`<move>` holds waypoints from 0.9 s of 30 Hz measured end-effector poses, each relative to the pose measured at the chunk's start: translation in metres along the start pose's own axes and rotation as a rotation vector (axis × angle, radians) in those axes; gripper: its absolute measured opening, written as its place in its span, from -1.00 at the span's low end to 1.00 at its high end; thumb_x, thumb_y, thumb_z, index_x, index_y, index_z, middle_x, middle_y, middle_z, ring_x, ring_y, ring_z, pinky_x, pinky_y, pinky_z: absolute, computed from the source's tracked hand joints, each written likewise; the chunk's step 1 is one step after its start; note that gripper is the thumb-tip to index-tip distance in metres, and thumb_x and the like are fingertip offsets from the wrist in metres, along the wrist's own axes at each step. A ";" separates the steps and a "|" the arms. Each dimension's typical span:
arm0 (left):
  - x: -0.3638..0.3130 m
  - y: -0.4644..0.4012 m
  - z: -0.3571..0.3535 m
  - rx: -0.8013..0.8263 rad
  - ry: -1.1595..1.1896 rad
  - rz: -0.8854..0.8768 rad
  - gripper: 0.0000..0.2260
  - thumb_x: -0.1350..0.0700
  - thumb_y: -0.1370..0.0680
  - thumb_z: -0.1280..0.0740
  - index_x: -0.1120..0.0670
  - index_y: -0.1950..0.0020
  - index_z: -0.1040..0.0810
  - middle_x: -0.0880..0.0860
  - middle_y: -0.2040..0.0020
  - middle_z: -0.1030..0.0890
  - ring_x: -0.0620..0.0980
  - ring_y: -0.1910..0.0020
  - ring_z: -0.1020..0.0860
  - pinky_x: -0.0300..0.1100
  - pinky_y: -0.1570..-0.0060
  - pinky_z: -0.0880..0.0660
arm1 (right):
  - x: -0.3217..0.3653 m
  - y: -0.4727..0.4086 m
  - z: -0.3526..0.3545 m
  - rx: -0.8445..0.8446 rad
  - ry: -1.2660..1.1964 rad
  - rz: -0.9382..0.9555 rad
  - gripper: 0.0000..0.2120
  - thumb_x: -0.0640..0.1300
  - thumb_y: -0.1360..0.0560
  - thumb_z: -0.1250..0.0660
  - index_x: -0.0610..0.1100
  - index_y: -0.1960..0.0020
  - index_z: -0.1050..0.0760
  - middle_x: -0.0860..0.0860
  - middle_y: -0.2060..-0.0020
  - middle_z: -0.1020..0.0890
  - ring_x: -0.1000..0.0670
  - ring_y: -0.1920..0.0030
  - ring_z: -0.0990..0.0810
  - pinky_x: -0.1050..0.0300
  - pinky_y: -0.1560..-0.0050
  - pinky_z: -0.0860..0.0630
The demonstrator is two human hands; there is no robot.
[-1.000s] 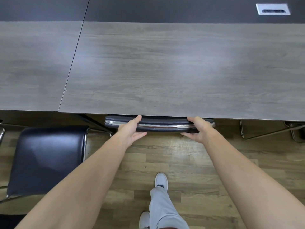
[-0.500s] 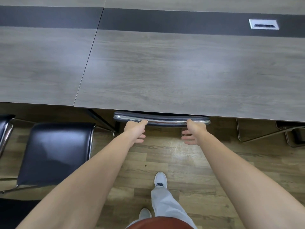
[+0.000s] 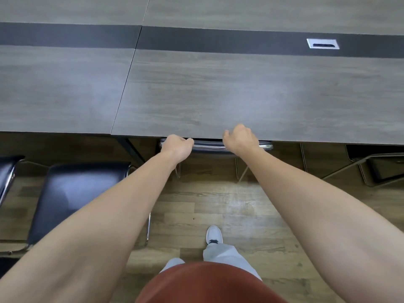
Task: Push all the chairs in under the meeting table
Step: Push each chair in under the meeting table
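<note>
The grey wood meeting table (image 3: 218, 95) fills the upper half of the view. A chair (image 3: 209, 147) stands pushed in under its near edge; only the top of the dark backrest and its chrome bar show. My left hand (image 3: 176, 147) rests against the left end of that bar, fingers loosely curled, thumb along the bar. My right hand (image 3: 240, 138) hovers just above the bar and the table edge, loosely curled and holding nothing. A second chair with a black seat (image 3: 80, 193) stands out from the table at the left.
A third black chair (image 3: 7, 171) pokes in at the far left edge. A chrome chair frame (image 3: 376, 167) sits under the table at the right. A silver cable port (image 3: 323, 43) lies in the table's dark middle strip. My white shoe (image 3: 214, 235) is on the wood floor.
The chair's backrest has gone further under the table edge. Both hands have loosened from the bar; the right one has lifted off it. The view has pulled back from the table.
</note>
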State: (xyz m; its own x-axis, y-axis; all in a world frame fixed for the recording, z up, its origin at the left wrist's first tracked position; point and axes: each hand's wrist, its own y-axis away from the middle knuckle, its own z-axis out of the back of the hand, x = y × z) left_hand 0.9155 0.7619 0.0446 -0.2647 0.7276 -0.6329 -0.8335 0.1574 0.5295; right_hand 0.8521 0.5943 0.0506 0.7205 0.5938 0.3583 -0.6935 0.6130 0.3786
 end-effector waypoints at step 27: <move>0.130 0.035 0.181 -0.005 -0.571 -0.504 -0.60 0.07 -0.62 -0.20 0.17 -0.44 -0.40 0.17 -0.35 -0.51 0.21 -0.33 -0.46 0.05 -0.28 -0.42 | 0.118 0.165 -0.100 -0.098 0.083 0.061 -0.62 -0.04 -0.64 -0.06 -0.20 -0.37 -0.36 -0.15 -0.29 -0.52 -0.19 -0.28 -0.49 -0.06 -0.20 -0.43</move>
State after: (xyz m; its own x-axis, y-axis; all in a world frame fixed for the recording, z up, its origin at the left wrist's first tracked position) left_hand 0.9397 0.9827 0.0835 0.4398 0.8010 -0.4061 -0.7894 0.5605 0.2506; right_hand 0.8221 0.8179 0.0700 0.6765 0.6702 0.3052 -0.7364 0.6195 0.2718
